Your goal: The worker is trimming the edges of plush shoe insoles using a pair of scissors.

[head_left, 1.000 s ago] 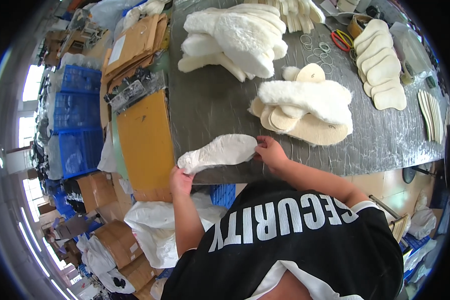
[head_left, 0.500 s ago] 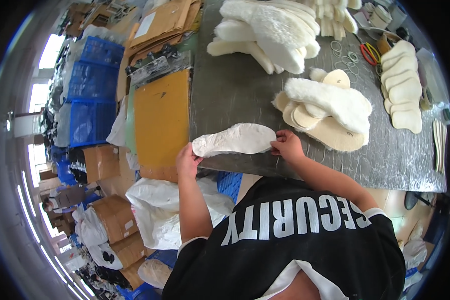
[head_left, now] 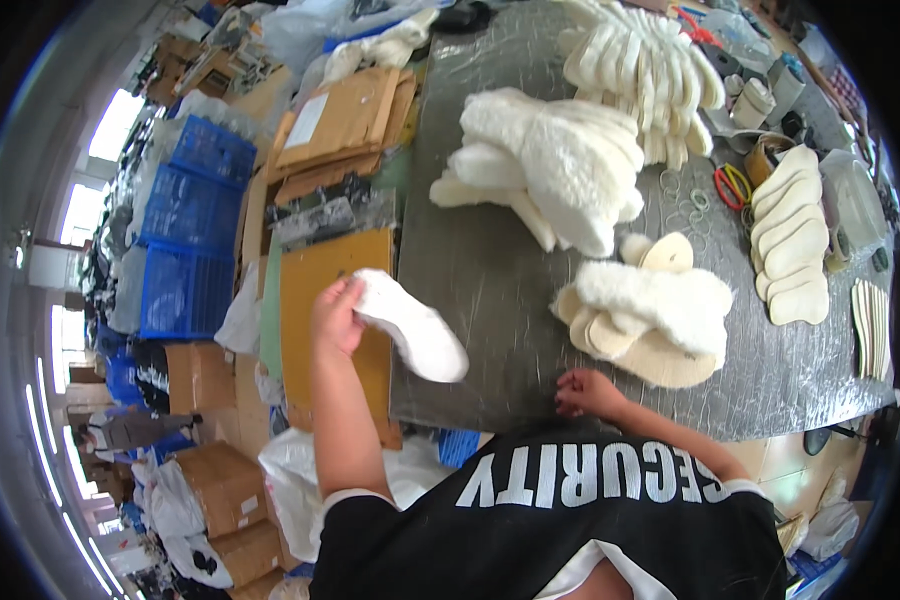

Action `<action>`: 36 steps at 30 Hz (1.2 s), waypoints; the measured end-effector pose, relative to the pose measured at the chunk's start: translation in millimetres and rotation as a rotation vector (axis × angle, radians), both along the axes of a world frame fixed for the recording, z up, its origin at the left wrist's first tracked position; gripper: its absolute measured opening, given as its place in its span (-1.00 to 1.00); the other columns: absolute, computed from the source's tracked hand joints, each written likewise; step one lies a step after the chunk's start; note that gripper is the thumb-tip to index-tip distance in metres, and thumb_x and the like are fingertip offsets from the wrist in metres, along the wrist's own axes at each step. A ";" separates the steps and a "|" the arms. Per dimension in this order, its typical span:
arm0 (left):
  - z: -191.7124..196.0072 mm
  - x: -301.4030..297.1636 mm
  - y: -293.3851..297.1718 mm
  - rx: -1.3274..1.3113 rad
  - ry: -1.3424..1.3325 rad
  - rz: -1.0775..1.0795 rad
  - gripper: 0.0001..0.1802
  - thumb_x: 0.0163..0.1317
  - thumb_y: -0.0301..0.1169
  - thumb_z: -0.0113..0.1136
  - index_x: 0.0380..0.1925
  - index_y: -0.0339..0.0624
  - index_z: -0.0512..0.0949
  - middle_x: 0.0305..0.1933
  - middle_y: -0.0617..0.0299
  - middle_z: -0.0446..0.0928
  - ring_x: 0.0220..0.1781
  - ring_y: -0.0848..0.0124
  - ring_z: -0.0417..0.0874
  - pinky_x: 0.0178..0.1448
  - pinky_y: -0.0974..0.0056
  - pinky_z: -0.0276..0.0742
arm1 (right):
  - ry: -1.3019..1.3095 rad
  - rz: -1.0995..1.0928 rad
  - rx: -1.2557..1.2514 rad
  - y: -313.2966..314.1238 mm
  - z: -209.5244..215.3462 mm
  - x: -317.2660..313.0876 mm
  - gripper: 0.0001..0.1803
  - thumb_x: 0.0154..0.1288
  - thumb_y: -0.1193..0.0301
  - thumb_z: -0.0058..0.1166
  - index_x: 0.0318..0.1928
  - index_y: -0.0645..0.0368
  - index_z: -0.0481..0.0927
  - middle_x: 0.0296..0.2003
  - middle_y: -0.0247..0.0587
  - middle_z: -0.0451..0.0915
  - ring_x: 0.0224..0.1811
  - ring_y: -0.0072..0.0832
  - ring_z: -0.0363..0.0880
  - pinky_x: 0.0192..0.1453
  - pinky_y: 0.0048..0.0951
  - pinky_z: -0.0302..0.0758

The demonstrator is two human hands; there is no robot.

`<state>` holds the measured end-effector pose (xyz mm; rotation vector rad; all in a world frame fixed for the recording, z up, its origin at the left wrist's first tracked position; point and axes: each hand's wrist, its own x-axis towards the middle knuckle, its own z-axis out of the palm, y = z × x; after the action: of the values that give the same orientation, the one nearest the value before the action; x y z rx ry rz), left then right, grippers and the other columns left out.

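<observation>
My left hand is closed on one end of a white insole. That insole slants down to the right, in the air over the left edge of the dark table. At the table's front edge rests my right hand, its fingers curled in and nothing showing in them. Just beyond it lies a loose pile of fleecy insoles, some with their beige undersides up. A bigger heap of fluffy white insoles sits farther back on the table.
Fanned beige insole pieces lie at the right, near scissors with red and yellow handles and some loose rings. More white insoles stand in a row at the back. A yellow-brown board adjoins the table's left side.
My right hand has let go of the insole and drawn down toward the table's edge. My left hand has lifted the insole leftward and tilted it. The view has shifted, showing more of the table's far end.
</observation>
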<state>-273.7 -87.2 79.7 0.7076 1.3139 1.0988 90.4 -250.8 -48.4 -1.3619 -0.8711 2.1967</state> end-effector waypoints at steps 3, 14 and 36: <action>29.9 2.8 86.2 0.126 0.012 -0.015 -0.87 0.21 -0.50 0.04 -0.25 -0.26 0.47 -0.29 0.18 0.55 -0.28 0.39 0.58 -0.27 0.32 0.55 | -0.012 0.017 -0.055 -11.5 7.7 12.0 -0.71 0.22 0.45 0.02 -0.08 0.30 0.34 -0.34 -0.15 0.58 -0.35 -0.44 0.62 -0.34 -0.53 0.51; 16.5 -8.4 382.1 0.471 -0.109 0.056 -0.67 0.21 -0.55 -0.09 -0.02 -0.47 0.30 0.02 -0.07 0.39 0.05 0.08 0.45 0.18 0.02 0.39 | 0.088 -0.331 -0.108 -41.4 -6.4 24.6 -0.68 0.26 0.44 0.02 -0.01 0.26 0.34 -0.22 -0.20 0.55 -0.24 -0.44 0.59 -0.14 -0.48 0.51; -52.7 274.5 -2.7 0.860 0.787 -1.222 -0.40 -0.03 -0.43 0.22 0.07 -0.29 0.31 0.07 -0.03 0.40 0.11 0.07 0.38 0.17 0.22 0.31 | -0.264 -1.255 0.118 0.6 69.1 158.5 -0.57 0.26 0.40 -0.05 0.13 0.23 0.29 -0.46 -0.36 0.46 -0.52 -0.64 0.44 -0.40 -0.52 0.50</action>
<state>0.8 -89.9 27.0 2.3493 0.6246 0.2589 248.9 -250.2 20.7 -1.5201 -0.0749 0.9972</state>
